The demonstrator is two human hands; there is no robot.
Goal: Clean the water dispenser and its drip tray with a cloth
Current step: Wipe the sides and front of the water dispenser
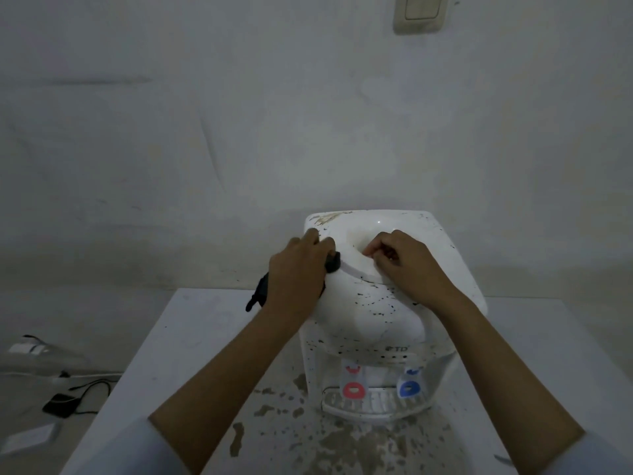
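Note:
A white tabletop water dispenser (383, 313) speckled with dark spots stands on a white table (191, 341). Its drip tray (373, 404) sits low at the front, under a red tap (353, 389) and a blue tap (410, 388). My left hand (296, 269) presses a dark cloth (260, 294) against the top left of the dispenser; cloth ends stick out by the thumb and below the palm. My right hand (404, 265) rests on the rim of the top bowl (363, 234), fingers curled, with nothing visibly in it.
The table surface in front of the dispenser is stained with dark blotches (274, 419). To the left on the floor lie a black device with a cable (63, 404) and a white flat item (30, 437). A wall switch (421, 12) is above, on the wall right behind the dispenser.

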